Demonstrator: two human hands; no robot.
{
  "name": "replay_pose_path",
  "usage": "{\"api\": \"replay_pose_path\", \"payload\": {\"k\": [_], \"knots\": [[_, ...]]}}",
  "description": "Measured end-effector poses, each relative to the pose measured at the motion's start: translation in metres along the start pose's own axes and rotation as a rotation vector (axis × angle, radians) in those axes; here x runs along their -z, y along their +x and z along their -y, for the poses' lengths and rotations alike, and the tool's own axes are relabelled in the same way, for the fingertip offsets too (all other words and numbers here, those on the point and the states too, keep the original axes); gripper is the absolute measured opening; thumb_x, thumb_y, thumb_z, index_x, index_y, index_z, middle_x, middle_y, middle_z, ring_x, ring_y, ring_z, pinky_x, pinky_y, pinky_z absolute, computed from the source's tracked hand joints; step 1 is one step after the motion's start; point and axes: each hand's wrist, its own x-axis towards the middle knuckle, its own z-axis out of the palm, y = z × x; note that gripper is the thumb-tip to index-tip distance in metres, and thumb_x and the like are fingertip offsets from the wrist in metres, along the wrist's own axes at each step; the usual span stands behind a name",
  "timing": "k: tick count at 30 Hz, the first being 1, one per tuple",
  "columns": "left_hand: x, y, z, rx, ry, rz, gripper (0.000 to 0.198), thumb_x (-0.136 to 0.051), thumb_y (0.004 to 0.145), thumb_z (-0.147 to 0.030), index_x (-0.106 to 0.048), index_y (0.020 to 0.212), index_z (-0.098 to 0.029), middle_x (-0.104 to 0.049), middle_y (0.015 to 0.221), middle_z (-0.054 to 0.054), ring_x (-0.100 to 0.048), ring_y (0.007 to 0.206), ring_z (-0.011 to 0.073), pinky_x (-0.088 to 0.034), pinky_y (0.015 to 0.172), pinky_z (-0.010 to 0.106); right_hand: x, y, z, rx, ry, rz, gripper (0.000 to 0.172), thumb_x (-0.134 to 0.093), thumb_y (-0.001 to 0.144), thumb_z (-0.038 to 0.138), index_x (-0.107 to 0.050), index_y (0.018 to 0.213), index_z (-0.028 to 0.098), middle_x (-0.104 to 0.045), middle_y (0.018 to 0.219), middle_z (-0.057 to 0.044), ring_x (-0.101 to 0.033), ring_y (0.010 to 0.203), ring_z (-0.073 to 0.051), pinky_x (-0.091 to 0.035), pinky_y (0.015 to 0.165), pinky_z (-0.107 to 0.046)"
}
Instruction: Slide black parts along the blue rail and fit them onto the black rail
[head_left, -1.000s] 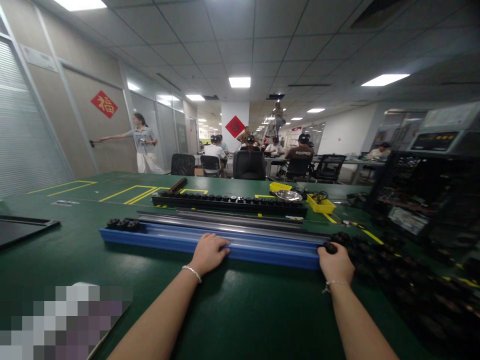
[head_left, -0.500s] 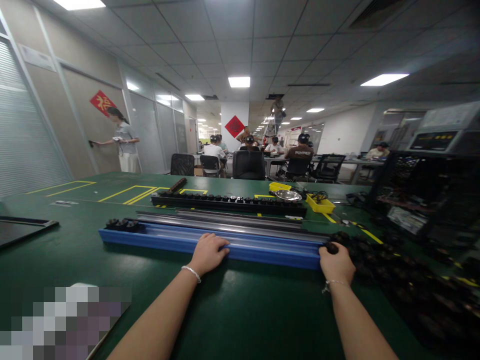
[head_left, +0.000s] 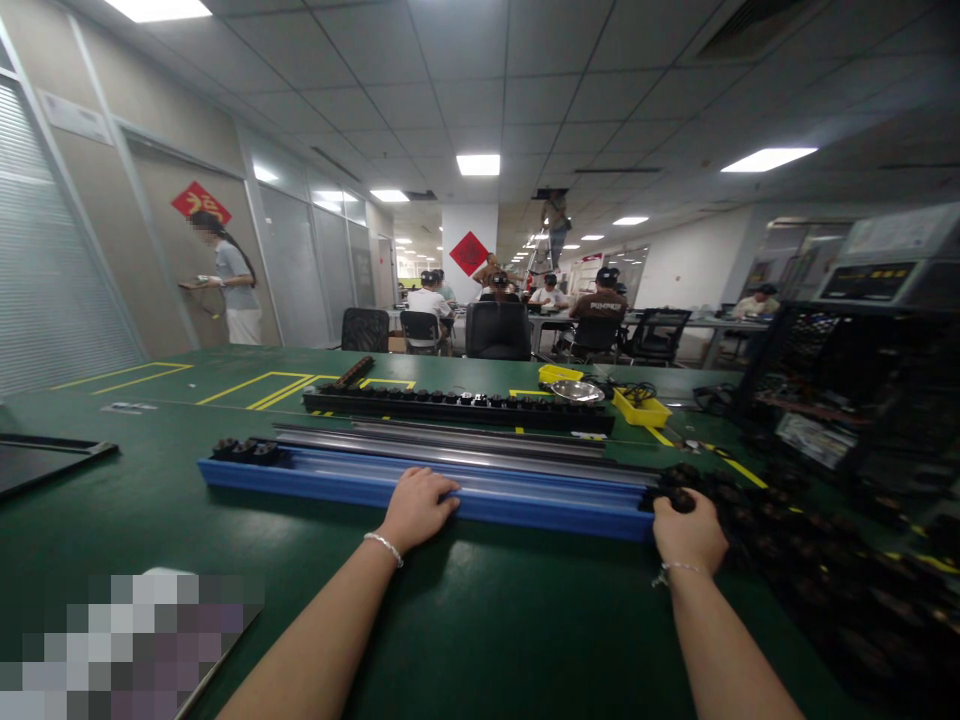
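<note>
A long blue trough [head_left: 525,512] lies across the bench in front of me, with a clear or shiny strip along its inside. Several small black parts [head_left: 244,451] sit at its left end. My left hand [head_left: 420,508] is closed over the trough's near wall, around its middle. At the trough's right end, my right hand [head_left: 691,532] pinches a small round black part [head_left: 681,499]. Its fingertips are partly hidden behind the part, and a heap of similar black parts [head_left: 825,590] lies just to the right.
Behind the trough are metal rails [head_left: 480,440] and a black rack [head_left: 450,405] lined with small parts. A yellow bin [head_left: 641,408], a metal dish [head_left: 577,391] and an open computer case [head_left: 817,400] stand farther right. At left a person [head_left: 236,285] stands by a door.
My right hand has moved a little to the right with the black part, toward the trough's end and the heap. My left hand stays put. The person by the door has shifted left.
</note>
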Motion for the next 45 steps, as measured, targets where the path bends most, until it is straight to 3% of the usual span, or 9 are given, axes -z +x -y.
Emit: {"api": "replay_pose_path", "payload": {"k": [5, 15, 20, 24, 27, 32, 36, 41, 45], "knots": [[0.001, 0.000, -0.001, 0.000, 0.000, -0.001, 0.022, -0.053, 0.082, -0.035, -0.067, 0.097, -0.028, -0.070, 0.099, 0.000, -0.056, 0.092, 0.0213, -0.034, 0.086, 0.040, 0.010, 0.004, -0.002, -0.069, -0.024, -0.068, 0.052, -0.048, 0.069, 0.043, -0.057, 0.115, 0.020, -0.064, 0.104, -0.014, -0.059, 0.091, -0.032, -0.046, 0.077, -0.041], [-0.001, -0.003, 0.000, -0.003, -0.008, -0.012, 0.023, -0.051, 0.083, -0.037, -0.066, 0.100, -0.030, -0.069, 0.101, -0.001, -0.055, 0.093, 0.0209, -0.034, 0.088, 0.040, 0.045, 0.001, -0.014, 0.051, -0.308, 0.155, 0.058, -0.047, 0.070, 0.053, -0.055, 0.118, 0.022, -0.065, 0.089, -0.014, -0.062, 0.080, -0.030, -0.047, 0.066, -0.040], [0.000, -0.003, -0.001, -0.009, -0.016, -0.023, 0.023, -0.051, 0.083, -0.037, -0.066, 0.100, -0.031, -0.070, 0.100, -0.002, -0.055, 0.093, 0.0212, -0.033, 0.090, 0.041, 0.056, 0.006, -0.033, 0.200, -0.496, 0.286, 0.053, -0.043, 0.072, 0.048, -0.057, 0.116, 0.022, -0.064, 0.099, -0.014, -0.061, 0.087, -0.031, -0.047, 0.069, -0.042], [0.002, -0.004, -0.002, -0.025, -0.018, -0.027, 0.024, -0.049, 0.084, -0.037, -0.066, 0.100, -0.031, -0.070, 0.099, -0.002, -0.055, 0.091, 0.0207, -0.034, 0.087, 0.040, 0.055, 0.004, -0.040, 0.172, -0.586, 0.379, 0.044, -0.045, 0.070, 0.040, -0.063, 0.104, 0.019, -0.064, 0.096, -0.015, -0.060, 0.091, -0.032, -0.047, 0.069, -0.043], [0.003, -0.004, -0.002, -0.029, -0.031, -0.033, 0.029, -0.043, 0.087, -0.041, -0.066, 0.099, -0.030, -0.070, 0.099, -0.001, -0.055, 0.090, 0.0200, -0.034, 0.086, 0.038, 0.058, -0.001, -0.039, 0.172, -0.649, 0.308, 0.035, -0.046, 0.069, 0.034, -0.066, 0.093, 0.018, -0.063, 0.099, -0.016, -0.057, 0.096, -0.035, -0.047, 0.070, -0.047], [0.004, -0.002, -0.003, -0.027, -0.006, -0.042, 0.040, -0.031, 0.092, -0.044, -0.067, 0.088, -0.027, -0.069, 0.086, 0.000, -0.054, 0.083, 0.0189, -0.035, 0.080, 0.036, 0.050, -0.017, -0.025, 0.501, -0.567, 0.033, 0.042, -0.040, 0.077, 0.025, -0.059, 0.112, 0.015, -0.054, 0.125, -0.012, -0.049, 0.112, -0.027, -0.041, 0.092, -0.041], [0.003, -0.001, -0.004, -0.025, 0.014, -0.072, 0.038, -0.032, 0.092, -0.040, -0.067, 0.084, -0.025, -0.068, 0.081, 0.001, -0.054, 0.083, 0.0191, -0.037, 0.078, 0.035, 0.023, -0.033, -0.014, 0.825, -0.483, 0.100, 0.046, -0.037, 0.083, 0.030, -0.051, 0.124, 0.015, -0.046, 0.134, -0.010, -0.036, 0.126, -0.024, -0.031, 0.103, -0.042], [0.004, 0.000, 0.002, 0.078, 0.059, -0.283, 0.024, -0.044, 0.086, -0.032, -0.065, 0.095, -0.026, -0.065, 0.104, 0.002, -0.050, 0.102, 0.0218, -0.034, 0.091, 0.038, 0.003, -0.042, -0.018, 0.927, -0.459, 0.222, 0.045, -0.039, 0.084, 0.033, -0.052, 0.124, 0.017, -0.048, 0.131, -0.009, -0.031, 0.129, -0.025, -0.031, 0.104, -0.041], [0.014, 0.005, 0.026, 0.470, 0.154, -0.535, 0.034, -0.048, 0.079, -0.027, -0.060, 0.110, -0.019, -0.051, 0.127, 0.009, -0.041, 0.117, 0.0267, -0.032, 0.098, 0.042, 0.003, -0.042, -0.021, 0.923, -0.468, 0.194, 0.044, -0.040, 0.083, 0.030, -0.053, 0.123, 0.018, -0.048, 0.131, -0.009, -0.028, 0.130, -0.025, -0.030, 0.104, -0.041]]}}
